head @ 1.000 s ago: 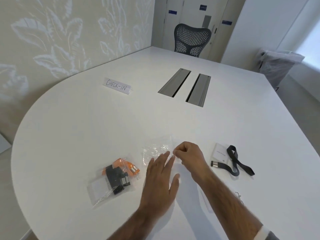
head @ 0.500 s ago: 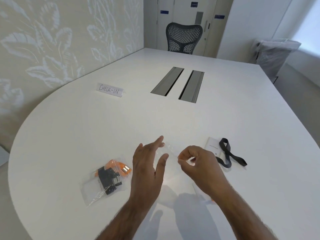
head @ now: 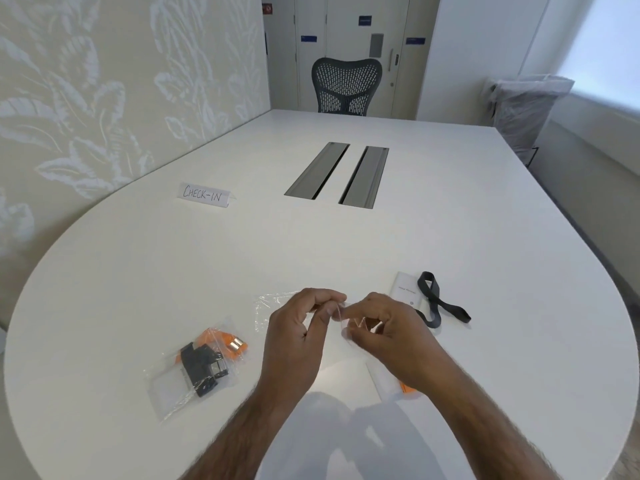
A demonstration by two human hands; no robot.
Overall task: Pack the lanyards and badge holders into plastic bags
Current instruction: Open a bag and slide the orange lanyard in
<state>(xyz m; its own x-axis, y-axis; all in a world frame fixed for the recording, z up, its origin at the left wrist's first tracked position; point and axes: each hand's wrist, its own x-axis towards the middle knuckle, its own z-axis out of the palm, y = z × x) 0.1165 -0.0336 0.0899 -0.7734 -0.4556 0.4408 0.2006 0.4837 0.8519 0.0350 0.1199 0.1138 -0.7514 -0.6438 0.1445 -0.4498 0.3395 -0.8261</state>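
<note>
Both hands are pinching the mouth of an empty clear plastic bag (head: 277, 306) just above the table: left hand (head: 298, 337) and right hand (head: 388, 334) each closed on an edge, looks like working it open. Next to go in, I'd guess, is the black lanyard (head: 438, 303) with its badge holder (head: 405, 289), lying off to the right, long axis slanting away, so the right hand is nearer. One filled bag (head: 197, 365) sits left. Big white table (head: 311, 244), office chair (head: 346, 86) at the far end.

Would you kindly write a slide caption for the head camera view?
Both hands, left and right, pinch an empty clear bag above the white table, between a packed bag and a loose black lanyard.
</note>
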